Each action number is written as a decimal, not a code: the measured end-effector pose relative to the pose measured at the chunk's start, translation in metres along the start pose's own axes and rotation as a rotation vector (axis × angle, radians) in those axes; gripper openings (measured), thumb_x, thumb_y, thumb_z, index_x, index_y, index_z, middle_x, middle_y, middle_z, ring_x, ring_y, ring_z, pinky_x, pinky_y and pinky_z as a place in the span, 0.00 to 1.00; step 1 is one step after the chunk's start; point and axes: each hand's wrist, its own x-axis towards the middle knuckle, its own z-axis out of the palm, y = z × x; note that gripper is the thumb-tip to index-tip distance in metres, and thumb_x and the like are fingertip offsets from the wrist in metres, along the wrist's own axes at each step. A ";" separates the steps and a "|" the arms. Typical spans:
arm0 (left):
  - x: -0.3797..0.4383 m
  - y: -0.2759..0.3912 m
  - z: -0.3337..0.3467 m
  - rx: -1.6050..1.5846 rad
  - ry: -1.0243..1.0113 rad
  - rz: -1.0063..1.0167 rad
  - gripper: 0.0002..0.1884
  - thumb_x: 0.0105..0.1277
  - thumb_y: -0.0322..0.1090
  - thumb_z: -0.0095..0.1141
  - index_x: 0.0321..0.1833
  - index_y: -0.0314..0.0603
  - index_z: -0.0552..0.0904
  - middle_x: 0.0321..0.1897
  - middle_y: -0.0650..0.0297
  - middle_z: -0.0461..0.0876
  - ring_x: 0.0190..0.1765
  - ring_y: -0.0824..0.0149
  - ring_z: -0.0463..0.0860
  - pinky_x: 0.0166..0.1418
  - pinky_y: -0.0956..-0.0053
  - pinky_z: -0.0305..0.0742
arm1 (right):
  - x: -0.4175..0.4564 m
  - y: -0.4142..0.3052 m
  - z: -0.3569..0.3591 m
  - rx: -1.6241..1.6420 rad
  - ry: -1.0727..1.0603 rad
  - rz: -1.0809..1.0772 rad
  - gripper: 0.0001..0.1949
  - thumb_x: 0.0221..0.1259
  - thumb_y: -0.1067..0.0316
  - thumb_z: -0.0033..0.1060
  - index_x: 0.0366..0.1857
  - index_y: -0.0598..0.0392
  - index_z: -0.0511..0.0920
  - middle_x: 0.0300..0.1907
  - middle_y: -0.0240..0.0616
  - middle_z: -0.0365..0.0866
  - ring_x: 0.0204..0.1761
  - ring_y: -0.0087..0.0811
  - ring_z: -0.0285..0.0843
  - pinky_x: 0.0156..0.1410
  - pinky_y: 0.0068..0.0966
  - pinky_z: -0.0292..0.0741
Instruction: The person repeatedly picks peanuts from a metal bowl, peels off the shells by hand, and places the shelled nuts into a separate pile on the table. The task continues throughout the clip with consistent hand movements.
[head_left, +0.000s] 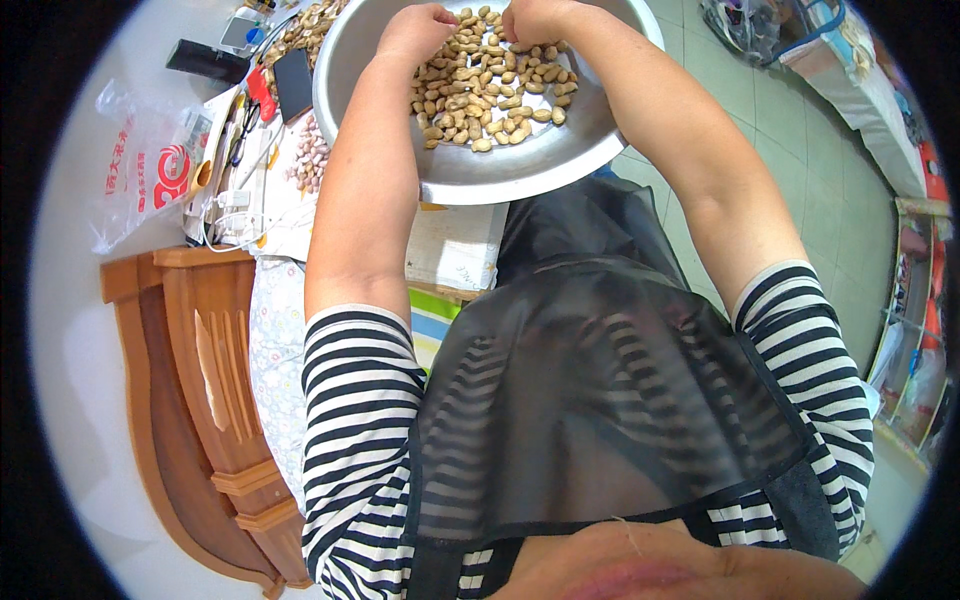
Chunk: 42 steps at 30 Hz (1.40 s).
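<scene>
A wide metal basin holds a layer of unshelled peanuts on its bottom. My left hand reaches over the basin's far left part, with its fingers bent down at the peanuts. Across from it, my right hand is curled at the far edge of the peanuts. The fingertips of both hands are largely hidden, so whether either one holds a peanut cannot be made out. Shelled pinkish peanut kernels lie on the table to the left of the basin, and empty peanut shells are heaped farther back.
Left of the basin are a dark smartphone, a black cylinder, a red-handled tool, white cables and a printed plastic bag. A carved wooden headboard stands nearer me. Tiled floor lies to the right.
</scene>
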 end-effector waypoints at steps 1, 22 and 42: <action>0.002 -0.005 0.001 -0.022 0.010 0.024 0.12 0.55 0.33 0.60 0.39 0.38 0.88 0.24 0.53 0.85 0.27 0.58 0.85 0.34 0.63 0.80 | 0.000 -0.002 0.000 -0.031 -0.003 -0.007 0.14 0.54 0.59 0.59 0.37 0.56 0.88 0.41 0.49 0.86 0.44 0.46 0.85 0.52 0.40 0.79; 0.003 0.008 -0.014 -0.951 -0.017 0.168 0.14 0.71 0.31 0.54 0.57 0.36 0.78 0.43 0.61 0.84 0.45 0.68 0.84 0.45 0.74 0.82 | -0.025 -0.018 -0.046 1.140 0.425 0.060 0.17 0.58 0.53 0.68 0.38 0.58 0.86 0.29 0.35 0.86 0.29 0.24 0.81 0.37 0.24 0.78; 0.009 0.002 -0.016 -1.170 0.061 0.219 0.10 0.71 0.35 0.57 0.47 0.34 0.80 0.35 0.61 0.84 0.35 0.71 0.84 0.41 0.76 0.84 | -0.019 -0.026 -0.052 1.485 0.576 -0.101 0.10 0.58 0.64 0.69 0.38 0.59 0.85 0.31 0.33 0.85 0.30 0.20 0.79 0.36 0.19 0.75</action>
